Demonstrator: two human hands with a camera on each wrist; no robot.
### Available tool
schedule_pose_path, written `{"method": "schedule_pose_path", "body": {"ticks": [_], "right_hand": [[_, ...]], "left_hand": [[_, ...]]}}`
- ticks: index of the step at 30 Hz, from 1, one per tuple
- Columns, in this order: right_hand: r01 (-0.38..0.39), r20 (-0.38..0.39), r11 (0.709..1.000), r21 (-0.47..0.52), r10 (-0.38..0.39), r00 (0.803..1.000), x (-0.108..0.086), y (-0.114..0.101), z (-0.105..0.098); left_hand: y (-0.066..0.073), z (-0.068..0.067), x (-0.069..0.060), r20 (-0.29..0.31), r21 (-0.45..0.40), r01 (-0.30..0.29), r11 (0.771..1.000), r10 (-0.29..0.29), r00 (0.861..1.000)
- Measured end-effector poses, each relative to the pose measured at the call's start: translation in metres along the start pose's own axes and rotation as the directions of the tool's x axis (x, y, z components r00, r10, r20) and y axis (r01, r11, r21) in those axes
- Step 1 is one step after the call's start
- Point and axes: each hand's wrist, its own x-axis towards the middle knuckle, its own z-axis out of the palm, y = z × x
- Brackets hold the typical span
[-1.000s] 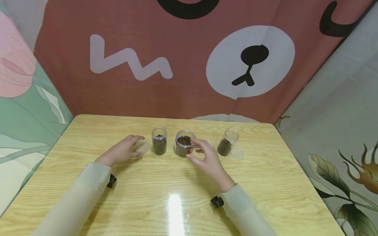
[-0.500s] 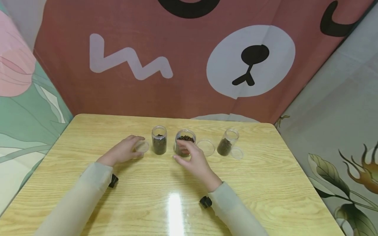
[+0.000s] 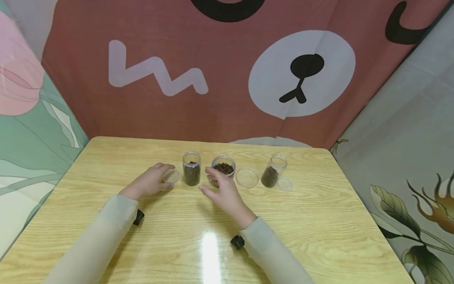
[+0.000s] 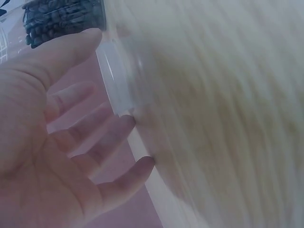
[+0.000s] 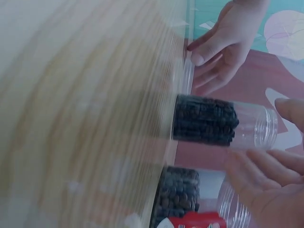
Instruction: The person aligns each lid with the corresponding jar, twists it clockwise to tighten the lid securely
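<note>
Both hands are over the table. The left hand [image 3: 150,182] has its fingers spread around a clear round lid [image 3: 171,176] lying flat on the wood; in the left wrist view the fingertips are close to the lid [image 4: 118,78]. My right hand [image 3: 227,193] holds nothing, its fingers relaxed between the wide jar of brown beans [image 3: 224,167] and the tall open jar of dark beans [image 3: 192,173]. In the right wrist view, the fingers lie beside the tall jar's clear upper part [image 5: 247,124]; whether they touch it I cannot tell.
A third open jar [image 3: 271,176], part filled with dark contents, stands at the right with a small lid [image 3: 285,184] beside it. A larger clear lid [image 3: 247,178] lies between it and the wide jar. A printed cloth [image 3: 227,114] hangs behind the table.
My right hand has moved left, from the wide jar's right side to the gap beside the tall jar, uncovering the larger lid. The left hand has barely moved.
</note>
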Motion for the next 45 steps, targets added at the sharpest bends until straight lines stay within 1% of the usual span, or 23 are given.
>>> {"method": "schedule_pose_path", "body": {"ticks": [4,9,13,17,20,27,32,40,45], "right_hand": [[-0.056,0.014,0.998,-0.013,0.056,0.998,0.003,-0.003,0.008],[-0.100,-0.007,0.995,-0.028,0.099,0.995,0.006,-0.005,0.016],[-0.109,-0.024,0.994,-0.013,0.109,0.994,0.009,-0.005,0.020],[-0.116,-0.029,0.993,-0.005,0.115,0.993,0.013,-0.004,0.024],[-0.120,-0.026,0.993,-0.024,0.119,0.993,0.016,-0.003,0.027],[-0.129,-0.022,0.990,-0.047,0.128,0.991,0.022,-0.006,0.033],[-0.149,-0.033,0.988,-0.047,0.147,0.989,0.026,-0.007,0.035],[-0.178,-0.023,0.982,-0.065,0.177,0.984,0.032,-0.006,0.039],[-0.164,-0.029,0.986,-0.044,0.162,0.986,0.037,-0.001,0.045]], "left_hand": [[0.001,0.000,0.000,-0.016,0.011,-0.010,1.000,0.010,1.000],[0.002,0.001,0.001,-0.029,0.016,0.000,1.000,0.001,1.000],[0.000,0.004,0.002,-0.025,0.012,0.026,1.000,-0.026,0.999],[0.000,0.004,0.002,-0.036,0.011,0.034,0.999,-0.034,0.999],[0.000,0.004,0.002,-0.046,0.018,0.031,0.999,-0.030,0.998],[0.000,0.005,0.004,-0.046,0.029,0.054,0.998,-0.053,0.998],[0.002,0.005,0.004,-0.056,0.031,0.048,0.998,-0.046,0.997],[0.003,0.006,0.003,-0.064,0.035,0.078,0.996,-0.075,0.995],[0.001,0.008,0.005,-0.072,0.032,0.092,0.995,-0.090,0.993]]}}
